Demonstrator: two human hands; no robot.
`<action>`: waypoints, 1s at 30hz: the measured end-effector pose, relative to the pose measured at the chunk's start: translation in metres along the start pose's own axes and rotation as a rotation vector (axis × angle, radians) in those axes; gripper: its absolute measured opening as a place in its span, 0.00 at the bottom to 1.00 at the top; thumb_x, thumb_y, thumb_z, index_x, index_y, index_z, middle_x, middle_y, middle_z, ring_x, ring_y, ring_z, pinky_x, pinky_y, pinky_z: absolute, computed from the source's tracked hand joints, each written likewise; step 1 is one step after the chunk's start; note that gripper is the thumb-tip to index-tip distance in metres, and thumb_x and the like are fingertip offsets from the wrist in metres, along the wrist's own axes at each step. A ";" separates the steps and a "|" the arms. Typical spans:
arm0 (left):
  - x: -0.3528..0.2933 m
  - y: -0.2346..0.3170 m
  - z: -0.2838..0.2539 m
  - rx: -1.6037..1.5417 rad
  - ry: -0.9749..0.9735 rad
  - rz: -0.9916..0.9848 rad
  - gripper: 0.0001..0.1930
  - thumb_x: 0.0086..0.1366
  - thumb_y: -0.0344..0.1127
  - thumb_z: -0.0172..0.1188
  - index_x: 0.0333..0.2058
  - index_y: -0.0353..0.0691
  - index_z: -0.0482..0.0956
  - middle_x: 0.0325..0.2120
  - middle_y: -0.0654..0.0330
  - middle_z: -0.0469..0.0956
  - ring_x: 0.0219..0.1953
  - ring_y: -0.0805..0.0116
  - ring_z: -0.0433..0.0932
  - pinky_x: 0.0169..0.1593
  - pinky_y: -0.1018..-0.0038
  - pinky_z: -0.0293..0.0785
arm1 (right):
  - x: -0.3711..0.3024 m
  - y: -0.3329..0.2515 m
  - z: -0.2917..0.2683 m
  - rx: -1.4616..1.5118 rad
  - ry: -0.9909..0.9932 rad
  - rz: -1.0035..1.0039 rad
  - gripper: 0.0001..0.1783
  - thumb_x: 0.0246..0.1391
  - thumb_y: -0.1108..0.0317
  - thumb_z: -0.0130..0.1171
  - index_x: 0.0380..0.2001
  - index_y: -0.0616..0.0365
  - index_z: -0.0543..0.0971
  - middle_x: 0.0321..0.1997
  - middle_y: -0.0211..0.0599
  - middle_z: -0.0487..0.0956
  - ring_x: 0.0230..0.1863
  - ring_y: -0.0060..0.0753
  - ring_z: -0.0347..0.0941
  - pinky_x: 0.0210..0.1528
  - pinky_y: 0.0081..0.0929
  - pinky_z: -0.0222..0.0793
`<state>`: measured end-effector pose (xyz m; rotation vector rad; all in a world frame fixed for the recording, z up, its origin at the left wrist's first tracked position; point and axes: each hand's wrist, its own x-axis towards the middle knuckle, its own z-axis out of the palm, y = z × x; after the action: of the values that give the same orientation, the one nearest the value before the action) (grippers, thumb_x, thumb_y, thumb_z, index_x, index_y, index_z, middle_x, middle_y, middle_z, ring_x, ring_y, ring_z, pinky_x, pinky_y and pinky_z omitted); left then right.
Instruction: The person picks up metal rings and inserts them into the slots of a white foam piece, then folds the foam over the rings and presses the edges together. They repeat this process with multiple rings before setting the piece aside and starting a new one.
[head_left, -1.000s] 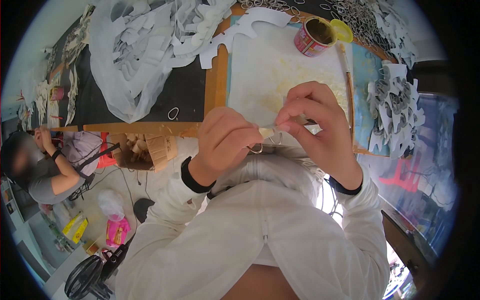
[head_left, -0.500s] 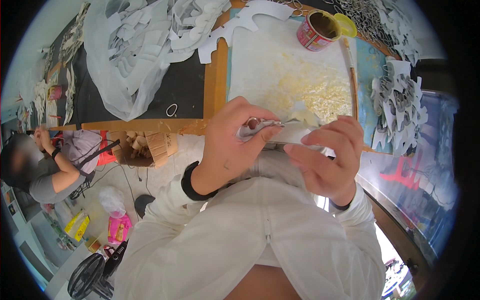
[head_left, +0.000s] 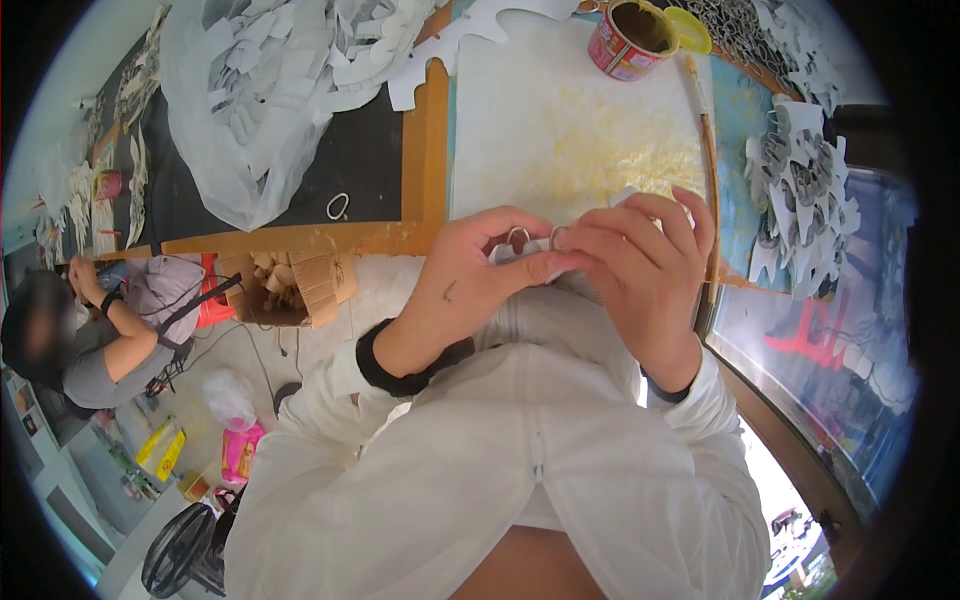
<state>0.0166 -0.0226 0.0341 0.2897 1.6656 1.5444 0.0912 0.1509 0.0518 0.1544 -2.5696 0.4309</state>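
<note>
Close to my body, at the table's near edge, my left hand (head_left: 478, 262) is closed around a small white cut piece (head_left: 503, 256) with its thumb along the front. One metal ring (head_left: 518, 230) pokes up out of it by the fingers, and a second ring (head_left: 555, 236) shows at my right fingertips. My right hand (head_left: 640, 285) meets the left thumb, its thumb and forefinger pinched on the piece's right end while the other fingers stay raised. The fingers hide most of the piece. Beyond the hands lies a white sheet (head_left: 520, 110) smeared with yellow glue.
An open red can (head_left: 630, 45) with a yellow lid (head_left: 688, 30) stands on the sheet, a brush (head_left: 706, 150) to its right. White cut pieces with rings (head_left: 800, 200) hang over the right side. A plastic bag (head_left: 240, 150) holds several pieces. At left sits another person (head_left: 110, 345).
My right hand has come left to the piece and pinched it, where before its fingers were apart from it. My left hand has turned slightly. The view has shifted a little.
</note>
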 end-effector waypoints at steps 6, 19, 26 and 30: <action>-0.004 0.003 0.001 -0.160 -0.060 0.026 0.14 0.62 0.30 0.64 0.45 0.34 0.77 0.33 0.66 0.78 0.38 0.77 0.73 0.43 0.81 0.69 | 0.002 0.008 0.004 0.005 -0.057 0.031 0.10 0.29 0.67 0.67 0.21 0.44 0.79 0.32 0.16 0.78 0.41 0.30 0.71 0.62 0.44 0.57; 0.023 0.009 0.002 -0.137 -0.199 -0.069 0.09 0.69 0.38 0.57 0.37 0.39 0.76 0.29 0.69 0.77 0.30 0.85 0.72 0.32 0.86 0.67 | -0.005 0.003 -0.010 -0.117 0.103 0.016 0.08 0.28 0.64 0.65 0.18 0.40 0.77 0.32 0.16 0.76 0.40 0.28 0.70 0.59 0.40 0.58; 0.015 0.020 0.005 -0.067 -0.122 -0.014 0.09 0.67 0.37 0.59 0.37 0.37 0.77 0.26 0.69 0.77 0.27 0.83 0.73 0.32 0.85 0.68 | -0.019 0.001 -0.019 -0.060 0.134 0.086 0.07 0.30 0.64 0.67 0.20 0.41 0.80 0.31 0.18 0.75 0.39 0.29 0.69 0.56 0.38 0.58; 0.014 0.012 0.018 -0.218 -0.049 0.047 0.07 0.66 0.35 0.60 0.35 0.36 0.77 0.25 0.67 0.78 0.27 0.82 0.74 0.32 0.84 0.68 | -0.028 0.011 -0.009 0.005 0.181 0.110 0.08 0.32 0.64 0.69 0.21 0.42 0.81 0.31 0.20 0.76 0.39 0.31 0.69 0.54 0.39 0.60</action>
<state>0.0160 0.0027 0.0410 0.2505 1.4469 1.7227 0.1173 0.1651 0.0419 -0.0232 -2.4065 0.4693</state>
